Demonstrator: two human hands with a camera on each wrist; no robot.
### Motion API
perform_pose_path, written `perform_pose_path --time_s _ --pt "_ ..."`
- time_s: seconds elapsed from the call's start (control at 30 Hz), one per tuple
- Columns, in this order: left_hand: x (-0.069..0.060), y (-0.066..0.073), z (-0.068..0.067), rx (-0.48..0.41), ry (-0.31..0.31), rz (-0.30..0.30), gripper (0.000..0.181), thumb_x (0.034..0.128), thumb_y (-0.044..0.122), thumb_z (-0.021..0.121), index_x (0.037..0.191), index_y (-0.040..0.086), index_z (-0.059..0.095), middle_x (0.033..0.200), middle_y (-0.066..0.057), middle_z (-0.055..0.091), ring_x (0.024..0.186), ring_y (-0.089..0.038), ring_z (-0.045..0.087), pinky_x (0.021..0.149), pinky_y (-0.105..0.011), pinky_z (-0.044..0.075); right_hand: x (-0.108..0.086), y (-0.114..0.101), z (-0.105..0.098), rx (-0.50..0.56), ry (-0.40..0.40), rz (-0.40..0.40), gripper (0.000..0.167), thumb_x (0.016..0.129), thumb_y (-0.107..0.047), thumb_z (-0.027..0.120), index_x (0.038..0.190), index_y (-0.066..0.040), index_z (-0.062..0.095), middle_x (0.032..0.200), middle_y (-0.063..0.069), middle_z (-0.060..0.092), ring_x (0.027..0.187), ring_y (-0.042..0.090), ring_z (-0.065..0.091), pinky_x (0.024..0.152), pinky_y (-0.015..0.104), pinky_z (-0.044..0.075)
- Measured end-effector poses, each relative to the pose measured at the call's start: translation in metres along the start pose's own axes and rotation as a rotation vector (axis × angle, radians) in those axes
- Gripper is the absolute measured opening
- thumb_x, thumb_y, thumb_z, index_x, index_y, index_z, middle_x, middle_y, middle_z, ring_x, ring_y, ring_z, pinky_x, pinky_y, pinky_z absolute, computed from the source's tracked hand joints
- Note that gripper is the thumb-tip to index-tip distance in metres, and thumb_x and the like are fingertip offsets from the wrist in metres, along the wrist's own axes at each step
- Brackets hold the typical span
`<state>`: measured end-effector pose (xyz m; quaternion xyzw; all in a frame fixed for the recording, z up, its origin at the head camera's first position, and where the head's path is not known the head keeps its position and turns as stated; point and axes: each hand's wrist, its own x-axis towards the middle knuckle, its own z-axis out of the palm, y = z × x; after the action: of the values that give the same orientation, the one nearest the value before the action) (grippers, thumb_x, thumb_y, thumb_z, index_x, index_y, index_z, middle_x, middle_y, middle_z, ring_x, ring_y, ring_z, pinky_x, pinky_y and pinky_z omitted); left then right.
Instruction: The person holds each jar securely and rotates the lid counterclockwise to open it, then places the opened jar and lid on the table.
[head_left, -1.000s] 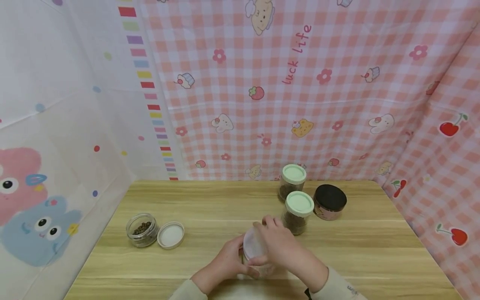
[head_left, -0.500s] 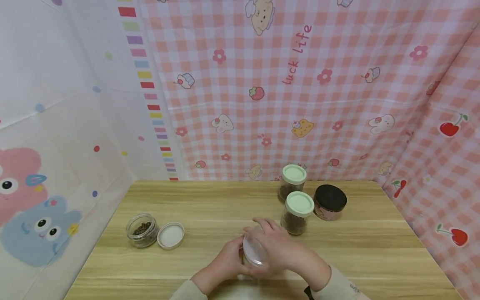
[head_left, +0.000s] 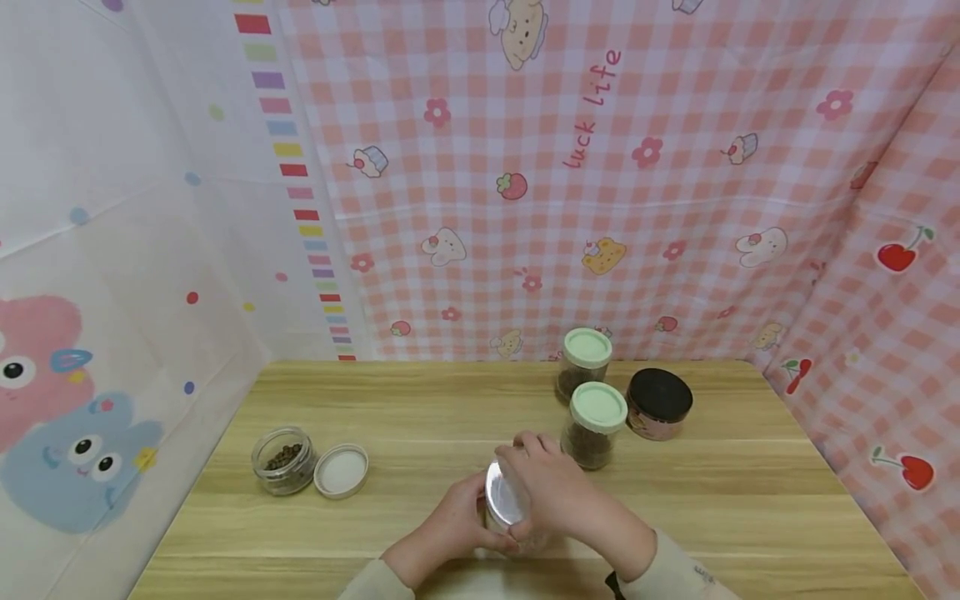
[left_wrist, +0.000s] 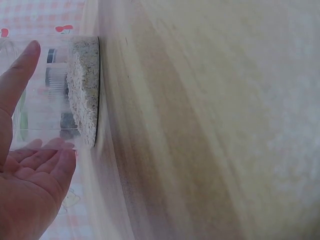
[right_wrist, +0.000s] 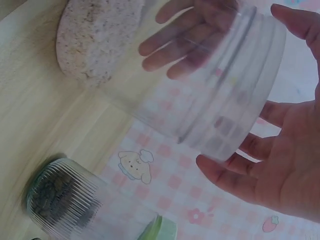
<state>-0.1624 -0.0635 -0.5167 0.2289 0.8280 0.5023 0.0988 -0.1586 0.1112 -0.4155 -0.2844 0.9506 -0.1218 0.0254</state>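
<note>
A clear jar [left_wrist: 42,107] with a pale, flaky layer [left_wrist: 84,90] at its bottom stands upright on the table at the front middle. My left hand [head_left: 453,521] grips its side, thumb on one side and fingers on the other in the left wrist view. On top is a translucent lid [right_wrist: 255,85], whose rim the fingers and thumb of my right hand [head_left: 558,492] hold from above. In the right wrist view the lid sits on the jar's mouth.
Two ribbed jars with green lids [head_left: 598,407] [head_left: 588,348] stand behind my right hand, beside a black-lidded jar [head_left: 660,396]. At left are an uncovered glass jar [head_left: 283,461] of brown pellets and a white lid [head_left: 341,471].
My right hand has shifted its fingers round the lid, spreading forward over it and then drawing back to its right edge. My left hand has stayed on the jar.
</note>
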Motion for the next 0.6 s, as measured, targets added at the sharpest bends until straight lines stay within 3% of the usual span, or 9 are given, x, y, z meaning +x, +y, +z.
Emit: perform_pose_path --time_s 0.17,0.3,0.43,0.6 --pt "0.0 0.001 -0.001 -0.033 -0.025 -0.023 0.091 0.0595 0.031 0.09 0.137 0.013 0.046 0.13 -0.002 0.057 0.119 -0.019 0.054 0.101 -0.031 0.044 -0.005 0.002 -0.01 0.147 0.024 0.011 0.091 0.055 -0.034 0.088 0.134 -0.017 0.046 0.131 0.014 0.043 0.118 0.034 0.041 0.083 0.049 0.05" --pt "0.0 0.002 -0.001 -0.081 -0.028 -0.013 0.095 0.0578 0.025 0.091 0.139 0.014 0.044 0.134 -0.003 0.055 0.124 -0.022 0.051 0.104 -0.03 0.043 -0.013 0.009 -0.016 0.263 0.096 0.048 0.088 0.056 -0.028 0.088 0.134 -0.022 0.046 0.13 0.013 0.04 0.117 0.033 0.04 0.081 0.048 0.05" --pt "0.002 0.0 0.002 -0.076 -0.011 0.011 0.1 0.0545 0.023 0.092 0.141 0.012 0.042 0.135 -0.007 0.054 0.124 -0.025 0.051 0.103 -0.032 0.043 -0.019 0.021 -0.018 0.337 0.184 0.079 0.087 0.056 -0.023 0.086 0.132 -0.016 0.045 0.126 0.013 0.04 0.115 0.033 0.038 0.085 0.051 0.047" --pt "0.002 0.0 0.003 -0.063 -0.002 -0.012 0.103 0.0535 0.023 0.092 0.141 0.006 0.041 0.134 -0.014 0.054 0.124 -0.029 0.051 0.101 -0.034 0.044 -0.032 0.038 -0.016 0.424 0.237 0.096 0.086 0.052 -0.015 0.082 0.128 -0.008 0.042 0.122 0.015 0.041 0.113 0.032 0.039 0.088 0.05 0.044"
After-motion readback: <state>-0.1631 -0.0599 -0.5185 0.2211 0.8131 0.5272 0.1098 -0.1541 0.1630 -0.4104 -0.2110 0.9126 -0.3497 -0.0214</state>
